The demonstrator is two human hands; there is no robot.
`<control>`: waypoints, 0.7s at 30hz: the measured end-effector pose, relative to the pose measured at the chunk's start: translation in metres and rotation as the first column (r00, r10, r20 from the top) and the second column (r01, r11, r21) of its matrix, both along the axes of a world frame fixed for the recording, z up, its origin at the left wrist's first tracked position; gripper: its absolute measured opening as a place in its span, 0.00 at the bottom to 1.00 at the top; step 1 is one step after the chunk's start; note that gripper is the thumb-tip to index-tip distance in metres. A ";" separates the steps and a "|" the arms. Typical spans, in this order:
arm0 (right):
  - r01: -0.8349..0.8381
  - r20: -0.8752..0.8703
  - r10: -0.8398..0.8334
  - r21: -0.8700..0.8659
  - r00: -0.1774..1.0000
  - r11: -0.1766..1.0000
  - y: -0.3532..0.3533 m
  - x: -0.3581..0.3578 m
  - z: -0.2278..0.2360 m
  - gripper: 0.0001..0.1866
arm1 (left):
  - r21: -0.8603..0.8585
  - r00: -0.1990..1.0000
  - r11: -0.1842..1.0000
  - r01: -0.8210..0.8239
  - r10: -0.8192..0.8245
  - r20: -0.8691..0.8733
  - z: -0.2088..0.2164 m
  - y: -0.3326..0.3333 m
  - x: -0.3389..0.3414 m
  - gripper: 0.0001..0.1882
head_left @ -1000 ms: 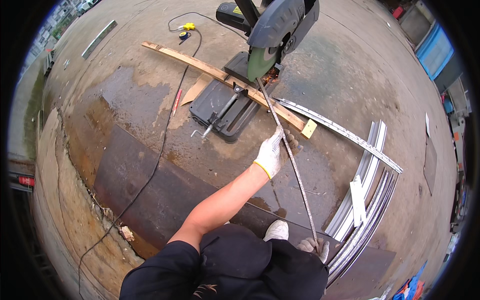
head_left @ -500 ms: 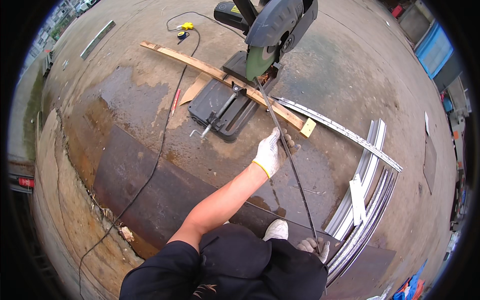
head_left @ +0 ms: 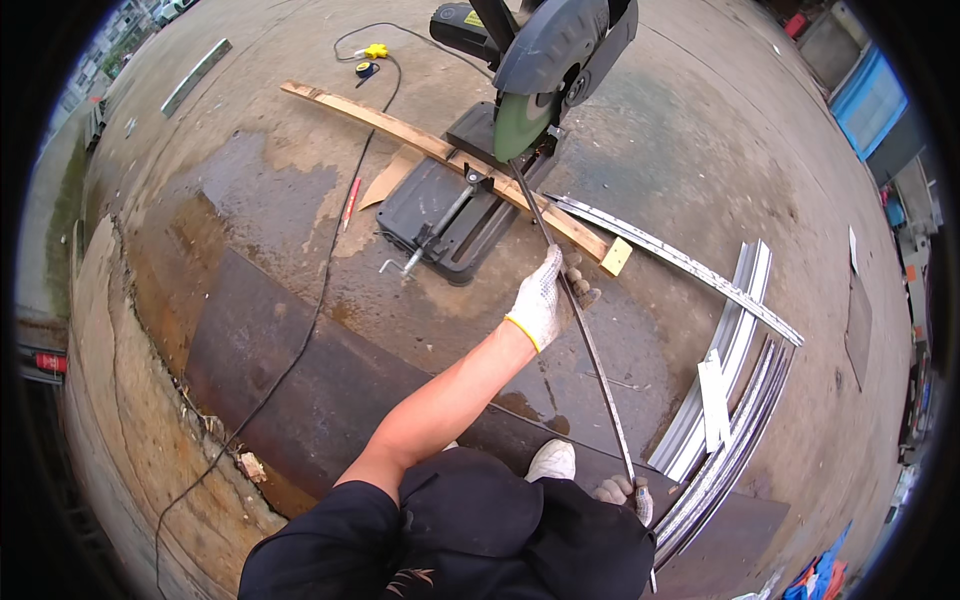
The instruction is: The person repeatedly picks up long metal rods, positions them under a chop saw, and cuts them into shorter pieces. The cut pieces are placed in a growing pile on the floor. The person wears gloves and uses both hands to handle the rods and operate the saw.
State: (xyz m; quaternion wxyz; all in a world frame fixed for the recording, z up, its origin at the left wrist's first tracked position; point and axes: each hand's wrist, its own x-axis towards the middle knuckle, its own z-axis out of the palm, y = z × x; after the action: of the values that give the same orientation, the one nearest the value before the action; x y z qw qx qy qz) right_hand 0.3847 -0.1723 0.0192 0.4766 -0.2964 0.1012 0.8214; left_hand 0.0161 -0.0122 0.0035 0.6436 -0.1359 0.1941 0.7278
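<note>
My left hand (head_left: pixel 543 300), in a white knit glove with a yellow cuff, is closed around the middle of a long thin metal bar (head_left: pixel 598 368). My right hand (head_left: pixel 622 494), also gloved, grips the bar close to my legs, and the near end sticks out past it. The far end reaches the green disc (head_left: pixel 520 128) of a chop saw (head_left: pixel 550 58). Whether disc and bar touch is hard to make out. Under the bar, a wooden plank (head_left: pixel 400 130) lies across the black saw base (head_left: pixel 400 215), beside the clamp's crank rod (head_left: pixel 440 222).
At right, a pale metal strip (head_left: pixel 690 262) crosses light channels (head_left: pixel 715 365) and a bundle of profiles (head_left: pixel 735 455). A dark metal sheet (head_left: pixel 270 350) lies before my feet. A black cable (head_left: pixel 318 310) trails at left; a tape measure (head_left: pixel 366 70) sits beyond the plank.
The bar has turned so a lighter face shows, and its near end shows below my right hand. My right fingers have shifted on it. Fewer sparks show at the disc.
</note>
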 end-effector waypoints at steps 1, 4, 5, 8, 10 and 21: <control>0.022 0.023 -0.022 -0.011 1.000 1.000 0.000 0.000 0.001 0.15 | -0.009 1.000 1.000 -0.013 0.013 -0.016 0.001 0.001 0.002 0.16; -0.088 0.047 0.091 -0.062 0.995 0.994 0.000 0.014 -0.011 0.15 | -0.027 0.997 0.999 -0.019 0.017 -0.072 0.002 0.004 0.006 0.16; -0.119 0.021 0.120 -0.044 0.993 0.992 -0.001 0.019 -0.014 0.16 | -0.033 0.996 0.999 -0.017 0.013 -0.092 0.001 0.005 0.007 0.16; -0.213 -0.078 0.214 0.018 0.974 0.977 0.000 0.011 -0.004 0.15 | -0.004 0.995 1.000 -0.020 0.020 -0.102 -0.007 0.005 0.003 0.17; -0.261 -0.162 0.270 0.073 0.949 0.962 0.001 -0.003 0.009 0.13 | 0.089 0.994 0.996 -0.013 0.022 -0.103 -0.014 0.003 -0.002 0.18; 0.085 0.029 -0.088 0.089 0.996 0.992 -0.002 -0.011 0.024 0.10 | 0.086 0.973 0.988 0.131 -0.111 -0.204 0.026 0.008 0.009 0.31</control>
State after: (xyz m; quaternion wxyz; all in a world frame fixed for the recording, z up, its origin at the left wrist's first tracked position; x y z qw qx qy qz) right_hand 0.3734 -0.1743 0.0434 0.5258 -0.2840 0.0702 0.7987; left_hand 0.0254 -0.0041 0.0292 0.6702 -0.0182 0.2291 0.7057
